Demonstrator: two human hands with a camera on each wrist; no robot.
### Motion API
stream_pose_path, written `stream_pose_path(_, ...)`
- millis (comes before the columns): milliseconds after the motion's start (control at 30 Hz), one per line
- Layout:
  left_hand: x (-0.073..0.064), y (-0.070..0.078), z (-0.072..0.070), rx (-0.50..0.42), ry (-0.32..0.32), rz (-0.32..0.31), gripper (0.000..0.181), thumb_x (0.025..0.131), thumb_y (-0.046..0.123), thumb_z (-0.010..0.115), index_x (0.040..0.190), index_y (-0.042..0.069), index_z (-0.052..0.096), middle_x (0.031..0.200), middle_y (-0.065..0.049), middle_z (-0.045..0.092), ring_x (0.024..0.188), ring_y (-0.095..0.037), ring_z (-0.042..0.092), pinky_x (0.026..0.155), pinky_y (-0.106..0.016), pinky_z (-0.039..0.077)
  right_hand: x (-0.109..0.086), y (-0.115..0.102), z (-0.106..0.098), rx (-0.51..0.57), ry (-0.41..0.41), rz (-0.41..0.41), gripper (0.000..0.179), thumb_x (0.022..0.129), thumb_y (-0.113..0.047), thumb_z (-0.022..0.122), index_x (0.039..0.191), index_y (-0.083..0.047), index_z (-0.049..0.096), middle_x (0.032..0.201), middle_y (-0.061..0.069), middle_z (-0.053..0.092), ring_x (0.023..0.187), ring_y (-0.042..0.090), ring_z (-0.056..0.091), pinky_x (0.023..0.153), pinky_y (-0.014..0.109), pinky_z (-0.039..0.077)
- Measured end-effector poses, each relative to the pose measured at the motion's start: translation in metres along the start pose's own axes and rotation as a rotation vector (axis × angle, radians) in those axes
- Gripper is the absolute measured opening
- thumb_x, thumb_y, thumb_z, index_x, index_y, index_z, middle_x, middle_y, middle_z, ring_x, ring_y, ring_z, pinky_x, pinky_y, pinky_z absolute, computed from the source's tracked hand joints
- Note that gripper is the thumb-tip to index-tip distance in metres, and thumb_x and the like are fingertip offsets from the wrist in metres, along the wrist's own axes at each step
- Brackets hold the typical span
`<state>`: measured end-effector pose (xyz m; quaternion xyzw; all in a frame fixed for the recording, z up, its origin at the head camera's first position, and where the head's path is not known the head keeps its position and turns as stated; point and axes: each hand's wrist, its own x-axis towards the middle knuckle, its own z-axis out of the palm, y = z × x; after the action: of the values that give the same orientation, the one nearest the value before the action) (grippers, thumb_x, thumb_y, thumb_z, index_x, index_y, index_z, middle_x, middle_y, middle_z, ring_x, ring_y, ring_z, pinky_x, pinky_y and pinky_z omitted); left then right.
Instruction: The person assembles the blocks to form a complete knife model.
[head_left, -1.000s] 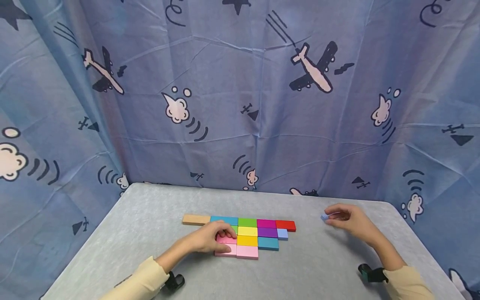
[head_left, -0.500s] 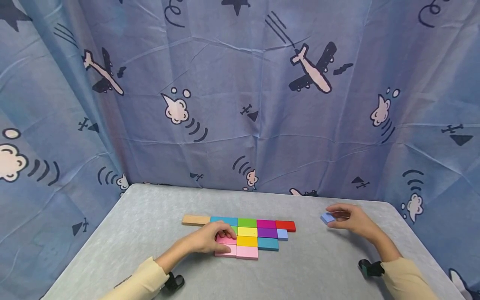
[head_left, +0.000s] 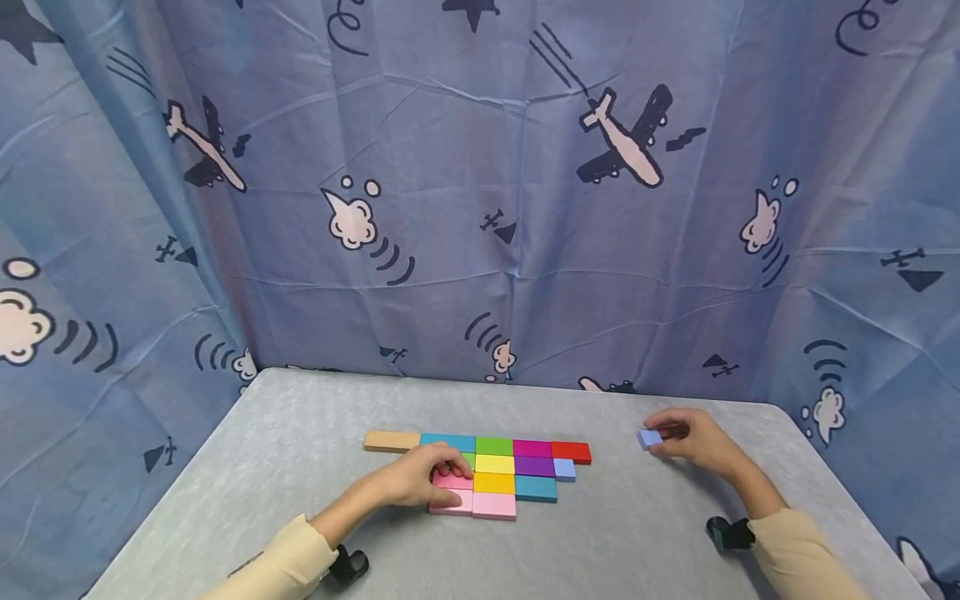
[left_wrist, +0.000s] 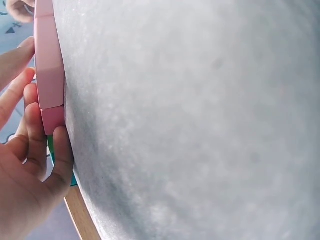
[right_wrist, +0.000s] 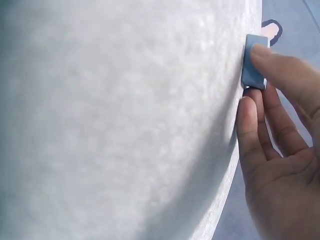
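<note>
Out to the right, my right hand (head_left: 692, 437) pinches a small light-blue block (head_left: 649, 439) between thumb and fingers. In the right wrist view the thumb presses the near face of this block (right_wrist: 253, 72), close over the table. My left hand (head_left: 422, 475) rests at the left side of a flat patchwork of coloured blocks, with fingers and thumb on a pink block (head_left: 454, 481) and a light-pink block (head_left: 463, 503) below it. Seen from the left wrist, the fingers lie loosely along the edges of the pink blocks (left_wrist: 50, 65). The left hand partly hides a green block (head_left: 470, 459).
The patchwork's back row holds a wooden block (head_left: 392, 441), a blue one (head_left: 447, 442), a green, a magenta and a red block (head_left: 572, 452). Another light-blue block (head_left: 565, 470) ends the second row beside a purple one (head_left: 534, 465). A patterned curtain (head_left: 450, 208) hangs behind the grey table (head_left: 600, 542).
My right hand has shifted slightly left with the light-blue block, which has turned from a thin sliver to show its top and front faces. The left hand has stayed put.
</note>
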<state>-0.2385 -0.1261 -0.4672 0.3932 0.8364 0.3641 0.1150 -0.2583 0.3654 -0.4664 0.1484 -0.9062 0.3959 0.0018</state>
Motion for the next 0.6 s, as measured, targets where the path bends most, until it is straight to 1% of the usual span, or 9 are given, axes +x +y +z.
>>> stream_pose_path(67, 0.000, 0.000, 0.000, -0.001, 0.001, 0.000, 0.028, 0.086, 0.014, 0.084, 0.111, 0.012, 0.071, 0.103, 0.003, 0.062, 0.095, -0.014, 0.055, 0.088, -0.031, 0.046, 0.000, 0.000, 0.000, 0.003, 0.002, 0.002, 0.036, 0.080, -0.006, 0.086, 0.112, 0.004, 0.072, 0.108, 0.015, 0.069, 0.095, 0.028, 0.065, 0.079, 0.026, 0.053)
stream_pose_path(200, 0.000, 0.000, 0.000, -0.008, 0.001, 0.002, 0.028, 0.087, 0.014, 0.084, 0.111, 0.012, 0.071, 0.103, 0.003, 0.063, 0.096, -0.014, 0.055, 0.088, -0.031, 0.046, -0.002, -0.002, 0.003, 0.006, 0.008, -0.022, 0.031, 0.082, -0.007, 0.085, 0.109, 0.002, 0.073, 0.106, 0.013, 0.070, 0.093, 0.027, 0.066, 0.079, 0.027, 0.054)
stream_pose_path(400, 0.000, -0.001, 0.000, -0.012, -0.005, -0.009, 0.028, 0.087, 0.015, 0.084, 0.112, 0.013, 0.071, 0.103, 0.004, 0.062, 0.096, -0.014, 0.055, 0.088, -0.031, 0.046, -0.007, -0.011, 0.010, 0.003, 0.034, -0.110, 0.025, 0.083, -0.006, 0.084, 0.106, -0.001, 0.074, 0.104, 0.011, 0.071, 0.090, 0.023, 0.068, 0.077, 0.027, 0.055)
stream_pose_path(500, 0.000, -0.002, 0.000, -0.011, -0.004, -0.009, 0.028, 0.087, 0.016, 0.084, 0.112, 0.013, 0.071, 0.103, 0.004, 0.062, 0.095, -0.014, 0.055, 0.087, -0.030, 0.046, -0.009, -0.017, 0.015, 0.012, 0.033, -0.152, 0.022, 0.084, -0.005, 0.083, 0.104, -0.001, 0.075, 0.102, 0.011, 0.071, 0.089, 0.021, 0.069, 0.076, 0.027, 0.055)
stream_pose_path(600, -0.001, -0.002, 0.000, -0.005, -0.001, -0.001, 0.028, 0.087, 0.015, 0.083, 0.112, 0.013, 0.071, 0.103, 0.003, 0.063, 0.095, -0.014, 0.055, 0.087, -0.030, 0.046, -0.011, -0.023, 0.019, 0.033, 0.023, -0.177, 0.021, 0.086, -0.005, 0.082, 0.104, -0.001, 0.074, 0.102, 0.011, 0.071, 0.089, 0.020, 0.068, 0.075, 0.027, 0.055)
